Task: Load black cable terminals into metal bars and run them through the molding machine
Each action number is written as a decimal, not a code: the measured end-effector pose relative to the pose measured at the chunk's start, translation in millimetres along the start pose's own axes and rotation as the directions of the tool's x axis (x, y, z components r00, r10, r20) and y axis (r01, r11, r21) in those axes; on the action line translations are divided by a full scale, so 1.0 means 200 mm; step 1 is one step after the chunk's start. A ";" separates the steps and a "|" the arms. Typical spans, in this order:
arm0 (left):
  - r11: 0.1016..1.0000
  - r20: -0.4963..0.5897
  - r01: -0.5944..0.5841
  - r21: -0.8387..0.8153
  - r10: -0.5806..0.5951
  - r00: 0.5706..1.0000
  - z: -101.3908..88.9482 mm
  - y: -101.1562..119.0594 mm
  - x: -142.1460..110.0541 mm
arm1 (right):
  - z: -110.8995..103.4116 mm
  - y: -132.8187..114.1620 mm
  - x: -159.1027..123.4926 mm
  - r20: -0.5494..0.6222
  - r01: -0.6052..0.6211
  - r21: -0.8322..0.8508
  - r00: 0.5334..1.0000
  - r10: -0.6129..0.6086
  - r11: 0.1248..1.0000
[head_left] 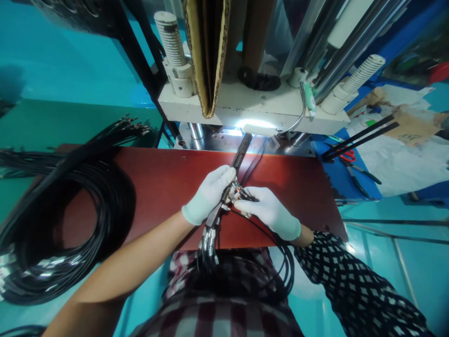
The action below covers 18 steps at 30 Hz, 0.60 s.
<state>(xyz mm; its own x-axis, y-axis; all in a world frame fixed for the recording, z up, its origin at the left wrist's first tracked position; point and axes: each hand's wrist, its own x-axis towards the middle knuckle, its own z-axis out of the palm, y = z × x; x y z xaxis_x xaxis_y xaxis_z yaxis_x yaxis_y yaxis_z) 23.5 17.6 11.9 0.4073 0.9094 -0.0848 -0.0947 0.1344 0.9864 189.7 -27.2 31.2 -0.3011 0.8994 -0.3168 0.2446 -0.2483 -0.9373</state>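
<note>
My left hand, in a white glove, is closed at the left side of a dark narrow bar that slants toward the press. My right hand, also gloved, pinches a bunch of thin black cables with small metal ends beside the left fingertips. The exact grip on single ends is too small to tell. Below my hands, more black cables with silvery connectors hang over the board's front edge toward my lap. A loop of cable curves down beneath my right wrist.
A white press with a bright lamp stands behind the red-brown board. A big coil of black cables lies at left. Red-handled pliers and plastic bags are at right. Folded cardboard hangs in front of the press.
</note>
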 end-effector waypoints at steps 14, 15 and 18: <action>0.986 -0.079 -0.059 0.155 0.072 0.994 0.02 -0.02 -0.01 | 0.07 -0.03 0.05 -0.138 -0.011 -0.210 0.990 -0.018 0.978; 0.979 -0.099 -0.083 0.187 0.102 0.990 0.02 -0.03 -0.02 | 0.08 -0.03 0.06 -0.142 -0.010 -0.221 0.990 -0.022 0.975; 0.938 -0.152 -0.147 0.313 0.203 0.967 0.02 -0.02 -0.03 | 0.08 -0.02 0.07 -0.130 0.005 -0.198 0.991 -0.031 0.980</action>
<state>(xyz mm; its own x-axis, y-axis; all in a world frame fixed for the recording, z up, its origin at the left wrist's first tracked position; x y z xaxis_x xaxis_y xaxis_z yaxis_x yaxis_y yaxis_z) 25.2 10.1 8.2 0.2367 0.9668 0.0964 0.1356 -0.1311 0.9821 169.3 -20.2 28.9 -0.1863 0.9457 -0.2662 0.4205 -0.1681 -0.8916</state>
